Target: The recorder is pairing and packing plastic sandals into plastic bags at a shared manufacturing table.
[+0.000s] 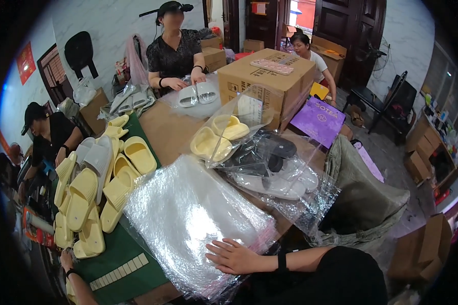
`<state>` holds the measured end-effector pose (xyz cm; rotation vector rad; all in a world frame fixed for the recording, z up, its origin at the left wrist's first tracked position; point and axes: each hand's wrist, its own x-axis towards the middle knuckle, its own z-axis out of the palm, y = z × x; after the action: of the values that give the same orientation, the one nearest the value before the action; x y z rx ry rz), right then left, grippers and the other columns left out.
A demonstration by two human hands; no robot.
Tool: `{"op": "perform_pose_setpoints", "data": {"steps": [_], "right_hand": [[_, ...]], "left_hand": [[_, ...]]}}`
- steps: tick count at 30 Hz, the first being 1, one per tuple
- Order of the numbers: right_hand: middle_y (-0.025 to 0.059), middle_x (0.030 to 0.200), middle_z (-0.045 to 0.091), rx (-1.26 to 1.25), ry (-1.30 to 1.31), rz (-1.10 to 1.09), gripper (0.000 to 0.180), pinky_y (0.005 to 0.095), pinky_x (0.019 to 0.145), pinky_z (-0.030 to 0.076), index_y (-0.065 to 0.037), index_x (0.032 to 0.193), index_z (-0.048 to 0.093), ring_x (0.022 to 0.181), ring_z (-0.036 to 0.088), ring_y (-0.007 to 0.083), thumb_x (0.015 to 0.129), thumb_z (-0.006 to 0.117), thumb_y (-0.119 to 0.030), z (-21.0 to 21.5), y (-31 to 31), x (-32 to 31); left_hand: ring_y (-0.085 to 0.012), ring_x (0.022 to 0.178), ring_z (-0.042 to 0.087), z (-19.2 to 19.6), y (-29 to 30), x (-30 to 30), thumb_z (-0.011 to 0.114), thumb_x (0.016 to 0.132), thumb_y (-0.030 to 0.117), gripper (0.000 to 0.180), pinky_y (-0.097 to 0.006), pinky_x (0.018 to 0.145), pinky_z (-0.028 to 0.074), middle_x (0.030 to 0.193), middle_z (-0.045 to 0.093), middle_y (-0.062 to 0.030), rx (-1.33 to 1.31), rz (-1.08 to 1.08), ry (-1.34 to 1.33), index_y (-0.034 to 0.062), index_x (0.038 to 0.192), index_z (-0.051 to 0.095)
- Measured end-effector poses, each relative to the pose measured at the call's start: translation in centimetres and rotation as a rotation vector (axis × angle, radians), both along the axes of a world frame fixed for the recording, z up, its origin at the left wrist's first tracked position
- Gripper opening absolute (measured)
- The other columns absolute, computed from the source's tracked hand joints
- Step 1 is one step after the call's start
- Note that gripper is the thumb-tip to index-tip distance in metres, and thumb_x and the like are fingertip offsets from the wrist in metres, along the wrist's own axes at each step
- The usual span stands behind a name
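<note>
My right hand [232, 256] lies flat, fingers spread, on a stack of clear plastic bags [188, 195] in front of me. At the lower left, my left hand [66, 259] is by the near edge of a pile of yellow slippers [81, 195]. Its fingers are small and partly hidden there, so I cannot make out whether they grip one. A few pale grey slippers [97, 157] are mixed into that pile. Beyond the bag stack, bagged yellow slippers [213, 145] rest beside bagged black slippers [277, 152] and bagged light grey slippers [290, 178].
A strip of small pale labels [119, 272] lies on the green mat [137, 244]. A large cardboard box [269, 81] stands on the table. Across it a person [175, 56] handles bagged white slippers [197, 95]. Two other people are nearby. A grey-green sack [366, 188] stands at right.
</note>
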<state>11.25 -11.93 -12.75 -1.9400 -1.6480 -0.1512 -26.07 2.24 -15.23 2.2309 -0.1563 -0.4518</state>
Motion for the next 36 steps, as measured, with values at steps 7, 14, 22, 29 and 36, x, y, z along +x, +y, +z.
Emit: {"op": "perform_pose_setpoints", "data": {"steps": [7,14,22,29,36], "right_hand": [[0.0132,0.145,0.039,-0.002,-0.018,0.011,0.048,0.0449,0.109,0.027,-0.010,0.136,0.044,0.133,0.036,0.0293,0.094,0.051,-0.033,0.0,0.1,-0.2],[0.0164,0.146,0.037,-0.010,-0.021,0.016,0.048,0.0473,0.108,0.028,-0.007,0.135,0.043,0.133,0.036,0.0315,0.094,0.050,-0.032,-0.2,-0.6,0.3],[0.0172,0.137,0.045,-0.316,0.040,0.062,0.041,0.0495,0.102,0.034,-0.006,0.126,0.051,0.126,0.043,0.0334,0.092,0.051,-0.030,5.5,1.2,0.0],[0.0144,0.127,0.054,0.255,0.601,0.353,0.031,0.0421,0.097,0.042,-0.006,0.119,0.057,0.116,0.053,0.0326,0.089,0.058,-0.013,13.7,2.7,-3.2],[0.0165,0.125,0.054,0.307,0.750,0.546,0.028,0.0381,0.094,0.045,-0.003,0.116,0.056,0.112,0.056,0.0315,0.089,0.059,-0.011,16.1,6.3,-6.5]], "left_hand": [[-0.0204,0.089,0.058,5.0,0.5,5.7,0.060,0.090,0.014,0.011,-0.037,0.077,0.047,0.089,0.062,-0.0087,0.146,-0.110,-0.111,0.0030,0.093,0.062],[-0.0220,0.090,0.059,6.1,-1.9,4.1,0.060,0.090,0.014,0.012,-0.038,0.078,0.047,0.090,0.063,-0.0093,0.285,-0.240,-0.208,0.0030,0.094,0.062],[-0.0325,0.103,0.058,13.0,-3.6,10.1,0.059,0.088,0.013,0.020,-0.043,0.088,0.045,0.110,0.062,-0.0203,-0.697,0.663,0.581,0.0014,0.104,0.063],[-0.0177,0.104,0.059,10.4,-7.2,20.4,0.066,0.089,0.031,0.051,-0.031,0.090,0.046,0.114,0.063,-0.0122,-0.637,0.466,0.122,-0.0008,0.126,0.051],[-0.0254,0.131,0.038,8.3,-10.0,21.9,0.074,0.082,0.033,0.082,-0.035,0.108,0.031,0.140,0.040,-0.0178,-0.892,0.584,0.014,-0.0016,0.142,0.029]]}}
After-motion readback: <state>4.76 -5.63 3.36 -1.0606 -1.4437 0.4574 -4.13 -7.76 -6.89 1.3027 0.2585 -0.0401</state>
